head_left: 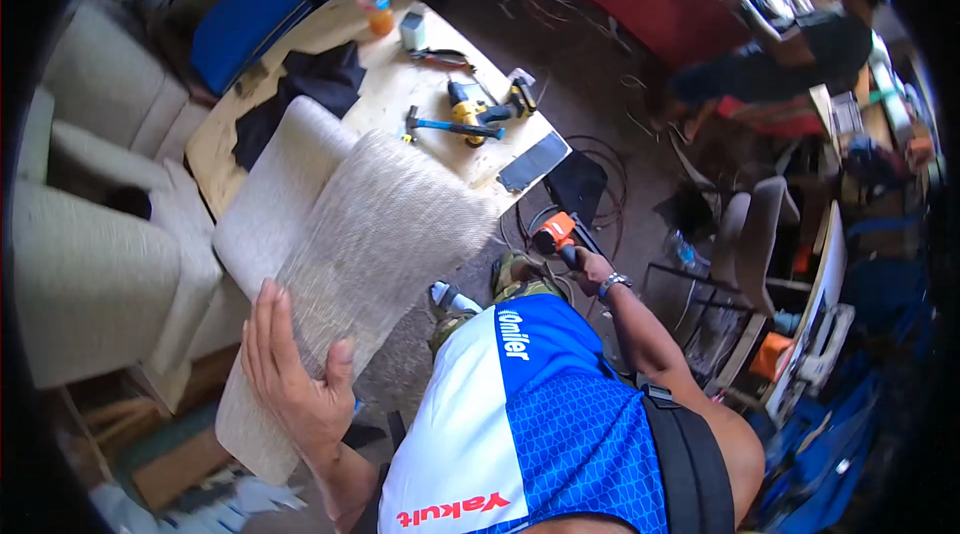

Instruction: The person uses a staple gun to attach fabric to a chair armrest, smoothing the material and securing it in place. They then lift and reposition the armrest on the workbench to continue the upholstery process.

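Observation:
A long cushioned panel covered in beige woven fabric (385, 224) slants across the left middle, its far end over the worktable (400, 84). My left hand (298, 369) lies against the panel's near part, fingers stretched out and thumb apart. Behind it rests a second beige padded piece (285, 184), partly covered by the panel. Low at my right side, my right hand (592, 270) is closed round the grip of an orange and black staple gun (557, 231). The staple gun is away from the panel, and its nose is hard to make out.
On the table lie a blue-handled hammer (450, 124), a yellow and black cordless drill (470, 112), dark cloth (315, 84) and a bottle (376, 2). Beige sofa seats (95, 264) stand left. Hoses (620, 174) coil on the floor. Another person (800, 54) sits far right.

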### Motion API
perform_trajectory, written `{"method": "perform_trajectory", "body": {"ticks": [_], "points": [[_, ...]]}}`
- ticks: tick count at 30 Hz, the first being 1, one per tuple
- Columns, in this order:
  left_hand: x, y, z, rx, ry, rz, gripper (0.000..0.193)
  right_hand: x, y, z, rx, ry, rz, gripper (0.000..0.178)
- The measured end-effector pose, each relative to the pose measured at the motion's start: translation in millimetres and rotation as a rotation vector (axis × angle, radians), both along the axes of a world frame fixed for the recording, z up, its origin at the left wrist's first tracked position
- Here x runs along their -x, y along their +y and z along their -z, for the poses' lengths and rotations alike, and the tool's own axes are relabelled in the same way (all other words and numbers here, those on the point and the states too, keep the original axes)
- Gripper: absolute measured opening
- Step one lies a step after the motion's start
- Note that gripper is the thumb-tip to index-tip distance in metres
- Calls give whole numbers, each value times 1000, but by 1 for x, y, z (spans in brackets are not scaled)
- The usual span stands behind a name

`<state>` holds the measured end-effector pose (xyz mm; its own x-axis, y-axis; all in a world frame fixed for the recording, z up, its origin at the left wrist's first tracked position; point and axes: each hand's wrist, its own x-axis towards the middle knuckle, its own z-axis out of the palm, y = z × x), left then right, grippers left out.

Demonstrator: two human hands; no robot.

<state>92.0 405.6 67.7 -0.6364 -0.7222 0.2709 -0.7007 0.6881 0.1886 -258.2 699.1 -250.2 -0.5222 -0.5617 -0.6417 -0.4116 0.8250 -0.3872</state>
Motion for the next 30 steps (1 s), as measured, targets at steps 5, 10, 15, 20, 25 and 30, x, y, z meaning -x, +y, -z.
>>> {"method": "perform_trajectory", "body": {"ticks": [5, 10, 15, 20, 25, 30], "points": [[-3, 1, 3, -39, 61, -77, 67, 11, -80, 8, 218, 2, -301, 34], [-7, -2, -12, -41, 45, -109, 62, 21, -158, 65, 53, 12, -527, 48], [-18, 21, -19, -11, 26, -251, 65, 2, -207, 82, 83, 33, -728, 48], [-49, 17, -35, 51, 42, -437, 49, -14, -205, 72, 70, 62, -737, 52], [-35, 43, -11, 181, 268, -843, 36, 13, -210, 100, 60, 30, -712, 43], [-47, 40, -18, 223, 272, -872, 36, 36, -288, 76, 103, 29, -1114, 32]]}}
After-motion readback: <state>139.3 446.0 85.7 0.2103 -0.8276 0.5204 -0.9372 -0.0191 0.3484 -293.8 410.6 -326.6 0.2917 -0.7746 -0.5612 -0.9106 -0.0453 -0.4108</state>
